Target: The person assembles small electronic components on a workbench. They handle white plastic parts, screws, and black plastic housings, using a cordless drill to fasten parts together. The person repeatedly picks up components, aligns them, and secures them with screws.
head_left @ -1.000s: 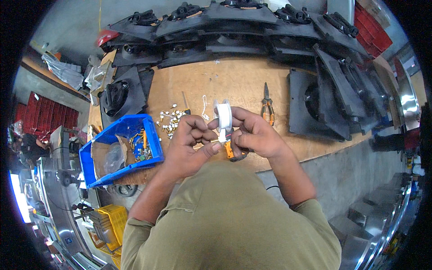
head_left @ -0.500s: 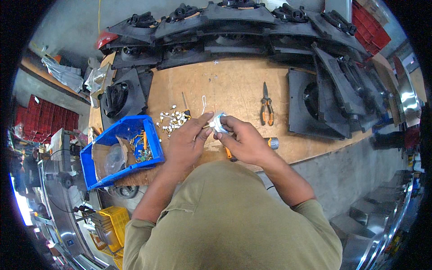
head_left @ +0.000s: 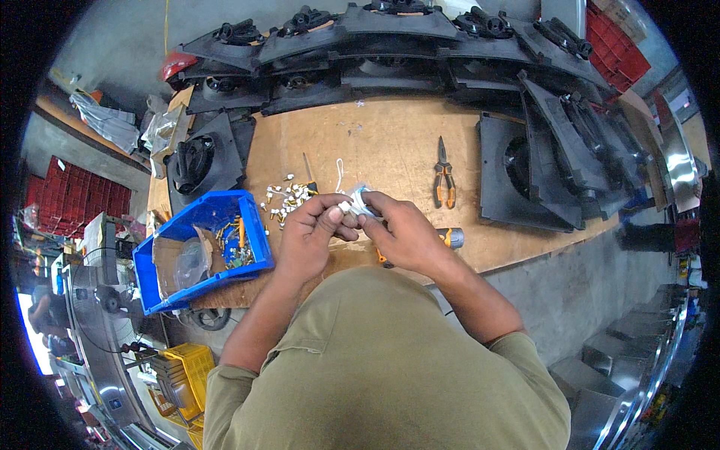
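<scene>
Over the middle of the bench, my left hand (head_left: 309, 231) pinches a small white piece (head_left: 345, 207), its exact kind unclear, between thumb and fingertips. Close beside it, my right hand (head_left: 406, 234) has its fingers closed on a white and pale-blue bundle (head_left: 359, 196); the fingers cover much of it. A white cord loop (head_left: 340, 174) lies just beyond the hands. Left of them is a scattered pile of small white-and-brass parts (head_left: 291, 198), with a thin screwdriver (head_left: 309, 175) touching its edge. A power tool with an orange and grey body (head_left: 450, 238) is partly hidden behind my right hand.
Long-nose pliers (head_left: 444, 176) with orange-black handles lie on the wooden bench (head_left: 390, 142). A blue bin (head_left: 259, 244) holding brass parts and a plastic bag stands at the left. Black moulded panels (head_left: 397, 37) line the far edge and both sides. A yellow crate (head_left: 187, 375) sits below left.
The left fingers have curled and turned, and the small white piece now shows at their tips. The right hand has shifted slightly, still holding the white and pale-blue bundle.
</scene>
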### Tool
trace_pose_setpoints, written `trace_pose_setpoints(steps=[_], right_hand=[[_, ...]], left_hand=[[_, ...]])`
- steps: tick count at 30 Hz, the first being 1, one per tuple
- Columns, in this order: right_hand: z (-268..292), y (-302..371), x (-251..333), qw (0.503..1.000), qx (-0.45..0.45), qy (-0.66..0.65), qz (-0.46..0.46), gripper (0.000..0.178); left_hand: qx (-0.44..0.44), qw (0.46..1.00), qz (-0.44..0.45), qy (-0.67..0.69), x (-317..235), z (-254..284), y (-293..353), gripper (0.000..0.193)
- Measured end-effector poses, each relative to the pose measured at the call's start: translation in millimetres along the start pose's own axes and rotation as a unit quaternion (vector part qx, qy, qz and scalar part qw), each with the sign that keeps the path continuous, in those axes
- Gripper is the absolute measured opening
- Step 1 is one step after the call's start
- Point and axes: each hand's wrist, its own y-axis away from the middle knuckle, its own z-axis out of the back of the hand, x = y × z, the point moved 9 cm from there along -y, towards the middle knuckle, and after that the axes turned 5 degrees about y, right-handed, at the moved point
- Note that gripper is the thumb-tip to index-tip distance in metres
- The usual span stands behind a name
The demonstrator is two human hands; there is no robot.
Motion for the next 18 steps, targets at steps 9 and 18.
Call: trace_pose_setpoints(steps=[9, 18], right_hand=[[-1.8, 3.8, 6.3, 1.0, -0.012, 0.013, -0.003, 0.025], [-7.5, 11.4, 9.7, 0.994, 0.015, -0.099, 0.035, 0.033]], left_hand=[[-0.039, 0.974, 0.073, 0.211, 23.9, 6.9, -0.3, 0.029], [-0.094, 0.983, -0.077, -0.139, -11.5, 5.5, 3.6, 0.025]])
